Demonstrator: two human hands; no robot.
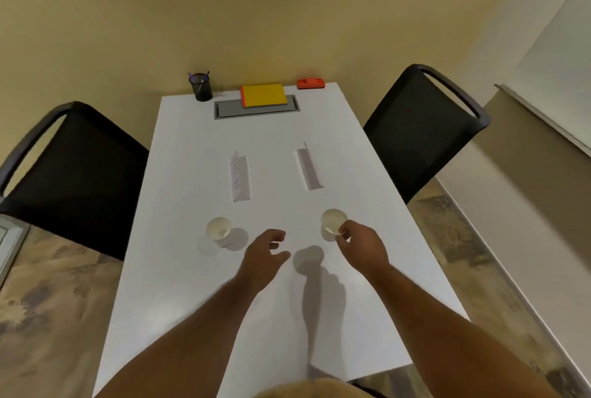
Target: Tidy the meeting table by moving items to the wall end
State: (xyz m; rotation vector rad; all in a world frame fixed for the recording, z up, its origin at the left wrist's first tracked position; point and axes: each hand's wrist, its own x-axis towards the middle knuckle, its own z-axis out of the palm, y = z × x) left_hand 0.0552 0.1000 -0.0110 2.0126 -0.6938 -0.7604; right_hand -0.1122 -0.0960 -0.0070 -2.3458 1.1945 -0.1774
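Near end of the white rectangular table [192, 269]: left hand [263, 255] hovers with fingers apart, holding nothing; right hand [361, 245] pinches the rim of the right white paper cup [332, 221], probably lifted. Risk: a rim pinch can crush or tip the thin cup, and any contents can't be judged. Left white paper cup [219, 231] stands untouched. Farther, two folded white paper name cards [240, 178] could get knocked. Far wall end: yellow notebook [263, 95], black mesh pen holder [201, 87], orange stapler-like item [311, 83].
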